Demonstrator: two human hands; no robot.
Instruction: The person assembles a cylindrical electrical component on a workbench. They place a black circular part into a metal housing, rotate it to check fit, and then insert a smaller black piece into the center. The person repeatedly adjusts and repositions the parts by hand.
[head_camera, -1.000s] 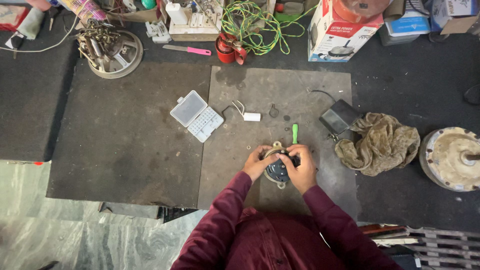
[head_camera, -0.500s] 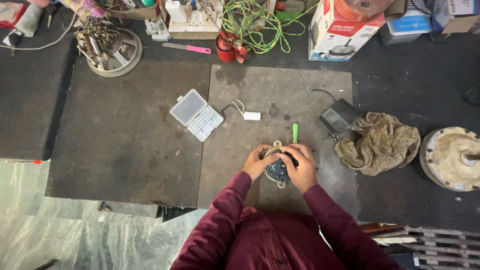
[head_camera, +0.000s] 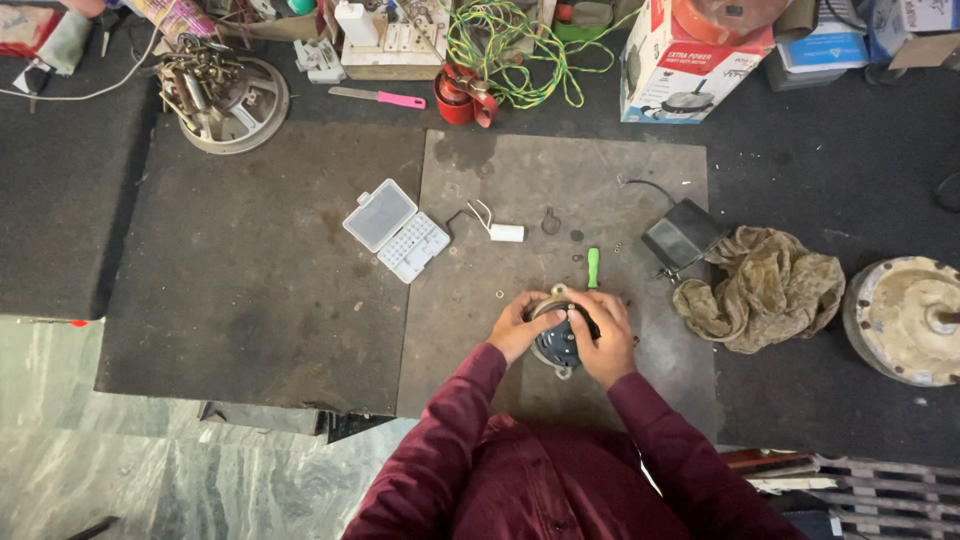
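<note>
Head view: the left hand (head_camera: 522, 327) and right hand (head_camera: 606, 337) clasp a small round motor (head_camera: 556, 340) from both sides, fingers curled on it, on the grey mat (head_camera: 560, 180). A green-handled screwdriver (head_camera: 593, 267) lies just beyond, a crumpled rag (head_camera: 765, 288) to the right, and an open white parts case (head_camera: 396, 229) to the left.

head cam, top-down, fairly high
</note>
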